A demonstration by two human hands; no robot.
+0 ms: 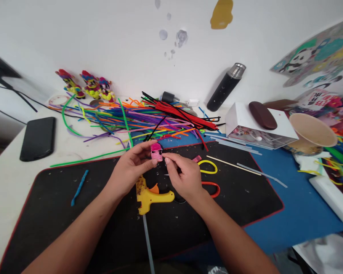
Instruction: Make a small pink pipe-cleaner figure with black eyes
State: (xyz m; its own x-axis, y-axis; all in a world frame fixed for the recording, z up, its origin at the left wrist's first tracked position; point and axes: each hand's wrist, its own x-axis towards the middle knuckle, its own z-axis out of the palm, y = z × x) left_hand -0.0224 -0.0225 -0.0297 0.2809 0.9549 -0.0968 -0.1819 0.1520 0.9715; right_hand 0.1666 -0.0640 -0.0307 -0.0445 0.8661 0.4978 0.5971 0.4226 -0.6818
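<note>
My left hand (130,164) is closed, pinching a small pink pipe-cleaner doll head (156,153) between thumb and fingers. It has a brighter pink top and dark eye-like marks. My right hand (185,173) is closed too, thumb and index finger pinched at the right side of the head; whatever lies between those fingertips is too small to make out. Below the hands, a yellow hot glue gun (156,196) lies on the black mat (114,228), a glue stick (148,241) at its rear end. Scissors with a yellow and a red handle loop (217,189) lie partly behind my right hand.
Many coloured pipe cleaners (125,120) are heaped along the back. A blue twisted piece (79,187) and a black phone (37,137) lie left. Right are glue sticks (237,144), a white box (260,127) and a bowl (311,131). A black thermos (225,87) stands behind.
</note>
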